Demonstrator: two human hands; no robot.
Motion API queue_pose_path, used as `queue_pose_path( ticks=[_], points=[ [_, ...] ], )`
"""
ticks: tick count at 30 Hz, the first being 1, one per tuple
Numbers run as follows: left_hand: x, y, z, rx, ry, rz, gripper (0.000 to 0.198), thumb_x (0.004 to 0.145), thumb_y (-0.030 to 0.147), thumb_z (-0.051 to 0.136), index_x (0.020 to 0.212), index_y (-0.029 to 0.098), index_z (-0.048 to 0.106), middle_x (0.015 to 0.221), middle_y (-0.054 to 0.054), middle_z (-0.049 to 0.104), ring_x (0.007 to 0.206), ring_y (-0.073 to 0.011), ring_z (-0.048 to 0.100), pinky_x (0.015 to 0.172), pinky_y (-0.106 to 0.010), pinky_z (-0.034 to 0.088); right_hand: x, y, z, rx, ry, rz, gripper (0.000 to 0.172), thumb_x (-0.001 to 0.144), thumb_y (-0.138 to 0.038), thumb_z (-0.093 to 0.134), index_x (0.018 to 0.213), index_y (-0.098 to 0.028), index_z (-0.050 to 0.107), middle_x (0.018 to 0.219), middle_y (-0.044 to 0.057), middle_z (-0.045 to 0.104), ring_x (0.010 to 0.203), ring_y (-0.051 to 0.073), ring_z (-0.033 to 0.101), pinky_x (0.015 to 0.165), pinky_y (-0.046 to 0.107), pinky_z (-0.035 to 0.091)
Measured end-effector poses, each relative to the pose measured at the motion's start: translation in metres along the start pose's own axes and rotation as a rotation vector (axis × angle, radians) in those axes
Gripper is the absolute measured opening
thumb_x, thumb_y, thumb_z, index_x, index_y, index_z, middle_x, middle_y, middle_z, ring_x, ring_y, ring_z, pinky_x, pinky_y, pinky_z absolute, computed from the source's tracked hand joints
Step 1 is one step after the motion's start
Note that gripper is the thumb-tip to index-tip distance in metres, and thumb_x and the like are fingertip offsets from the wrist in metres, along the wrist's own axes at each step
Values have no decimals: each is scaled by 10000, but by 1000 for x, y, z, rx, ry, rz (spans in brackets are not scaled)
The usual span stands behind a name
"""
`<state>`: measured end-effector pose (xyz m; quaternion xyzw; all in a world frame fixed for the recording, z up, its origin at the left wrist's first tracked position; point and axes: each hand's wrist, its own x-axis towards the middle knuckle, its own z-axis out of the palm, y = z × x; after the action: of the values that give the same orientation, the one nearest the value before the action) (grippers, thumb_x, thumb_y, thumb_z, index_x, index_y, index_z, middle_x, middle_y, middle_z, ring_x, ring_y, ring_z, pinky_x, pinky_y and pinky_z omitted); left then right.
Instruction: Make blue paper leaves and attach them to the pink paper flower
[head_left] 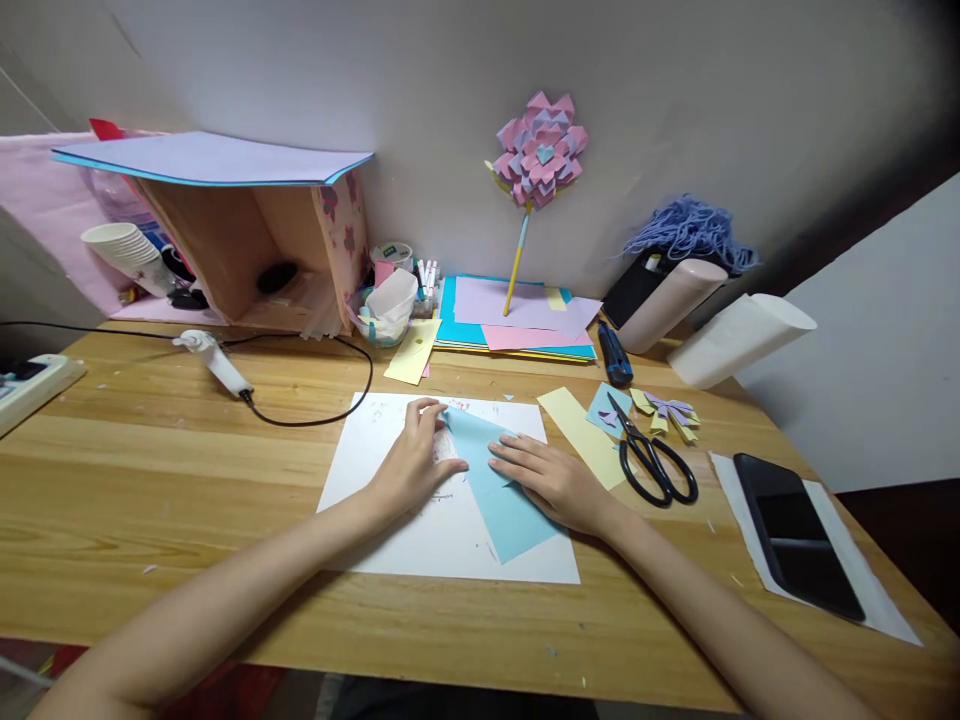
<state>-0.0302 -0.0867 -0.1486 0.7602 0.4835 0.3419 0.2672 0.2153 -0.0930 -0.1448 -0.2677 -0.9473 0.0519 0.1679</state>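
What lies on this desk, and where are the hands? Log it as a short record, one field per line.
Left hand: at the top corner of the blue paper, thumb spread from the fingers
Right hand: palm down on the blue paper
Underneath: white sheet with marks
Right of the sheet: scissors partly over a yellow strip; phone
Behind: paper flower, its stem meeting the stacked coloured paper

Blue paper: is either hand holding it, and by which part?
The left hand has its fingertips at the far corner of the blue paper; a pinch cannot be confirmed. The right hand lies over its right edge.
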Motion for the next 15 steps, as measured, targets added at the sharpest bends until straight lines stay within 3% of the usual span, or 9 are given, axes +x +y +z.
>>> queue_pose_path(
  ticks=[6,15],
  points=[
    [1,-1,0,142,-51,42,684,706,342,644,1291,228,310,1269,-135,337,1076,-271,465,886,-439,438,3,-4,-2,15,-10,-36,378,883,-118,385,1244,-182,475,1258,68,529,1228,192,409,1024,416,372],
    [2,-4,1,319,-45,114,612,759,388,571,1282,169,339,1261,-167,389,1113,-288,433,911,-451,400,1,-2,-3,49,-25,-28,376,883,-116,379,1241,-179,478,1265,68,523,1239,188,393,1030,415,360]
  ],
)
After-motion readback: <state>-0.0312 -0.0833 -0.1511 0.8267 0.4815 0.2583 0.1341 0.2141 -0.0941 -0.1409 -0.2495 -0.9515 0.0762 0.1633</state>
